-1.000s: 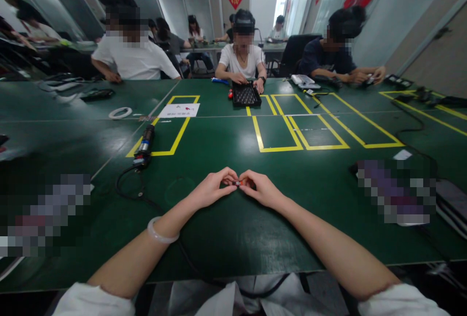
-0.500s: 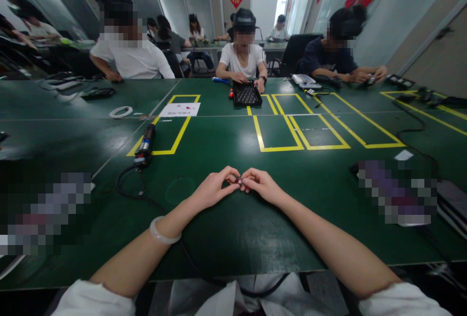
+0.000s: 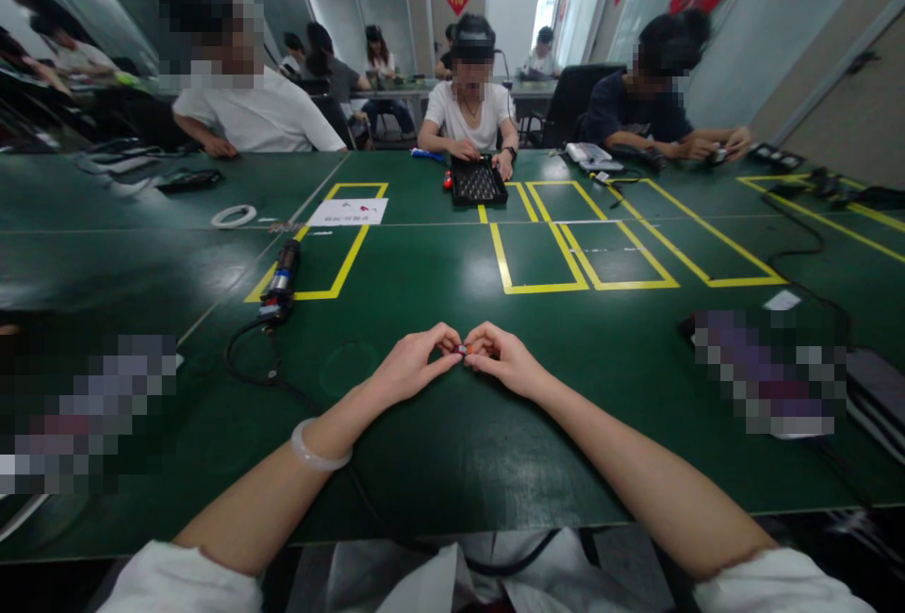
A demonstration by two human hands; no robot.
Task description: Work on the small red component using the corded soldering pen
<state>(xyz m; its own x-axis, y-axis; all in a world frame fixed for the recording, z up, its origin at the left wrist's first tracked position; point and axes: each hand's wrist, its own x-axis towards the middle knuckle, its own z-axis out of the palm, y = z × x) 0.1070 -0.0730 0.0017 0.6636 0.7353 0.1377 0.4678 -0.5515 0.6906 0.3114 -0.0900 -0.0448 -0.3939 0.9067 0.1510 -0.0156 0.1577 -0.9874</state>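
Fingertips of my left hand (image 3: 417, 366) pinch a small red-and-silver piece (image 3: 462, 350) just above the green table (image 3: 452, 462). From the other side, my right hand (image 3: 507, 360) is closed at the same spot, its curled fingers around a bit of orange beside the piece. Whether the orange and red bits are one thing or two is too small to tell. Both hands nearly meet at the fingertips. A pale bangle (image 3: 320, 446) circles my left wrist.
A black-and-silver cylindrical tool (image 3: 281, 275) with a dark cable lies ahead on the left. Yellow tape outlines (image 3: 544, 289) mark the table, and a printed sheet (image 3: 350, 211) lies there. Across sits a co-worker at a black tray (image 3: 481, 199). Blurred-out objects flank me.
My right fingers have curled and shifted slightly, and an orange bit now shows between the hands. My left hand has hardly moved. The co-worker at far left has leaned left.
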